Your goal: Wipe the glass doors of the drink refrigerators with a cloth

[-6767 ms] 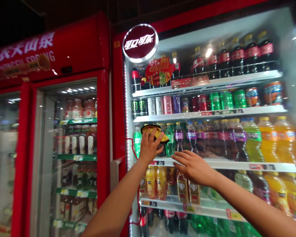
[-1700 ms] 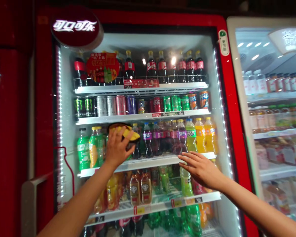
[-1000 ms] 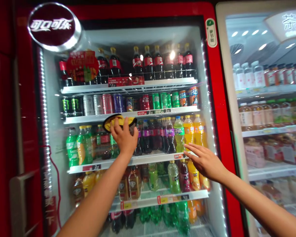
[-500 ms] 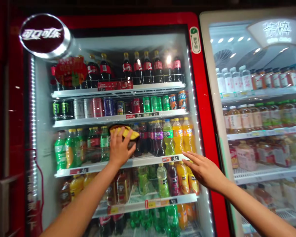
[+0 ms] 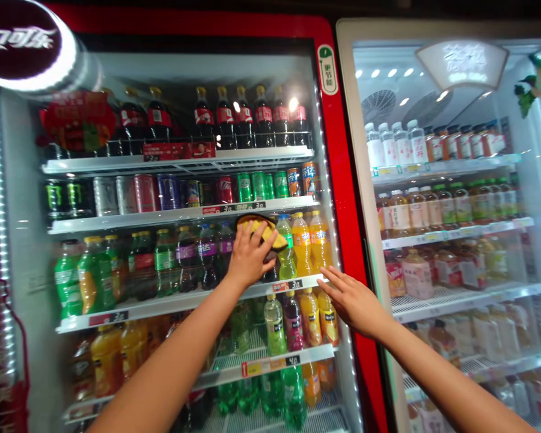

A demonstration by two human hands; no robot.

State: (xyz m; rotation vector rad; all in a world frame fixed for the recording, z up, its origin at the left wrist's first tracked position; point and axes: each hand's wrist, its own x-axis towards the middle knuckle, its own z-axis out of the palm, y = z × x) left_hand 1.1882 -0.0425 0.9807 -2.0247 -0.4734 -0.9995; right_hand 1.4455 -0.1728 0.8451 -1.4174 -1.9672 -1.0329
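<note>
My left hand (image 5: 251, 251) presses a yellow cloth with a dark edge (image 5: 274, 236) against the glass door of the red-framed drinks fridge (image 5: 338, 180), in front of the third shelf. Its fingers are spread over the cloth. To the right, my right hand (image 5: 349, 297) has its fingers stretched out, with the tips by the right end of the third shelf's edge (image 5: 258, 290). Nothing is in it. Behind the cloth stand purple-labelled bottles (image 5: 207, 249) and orange bottles (image 5: 302, 243).
A second fridge with a pale frame (image 5: 358, 108) stands on the right, full of bottles. Cola bottles (image 5: 225, 117) and cans (image 5: 244, 187) fill the upper shelves of the red one. A round lit sign (image 5: 20, 45) juts out at the top left.
The view has turned to the right. My left hand has moved right across the glass with the cloth, closer to my right hand, which stays near the same shelf end.
</note>
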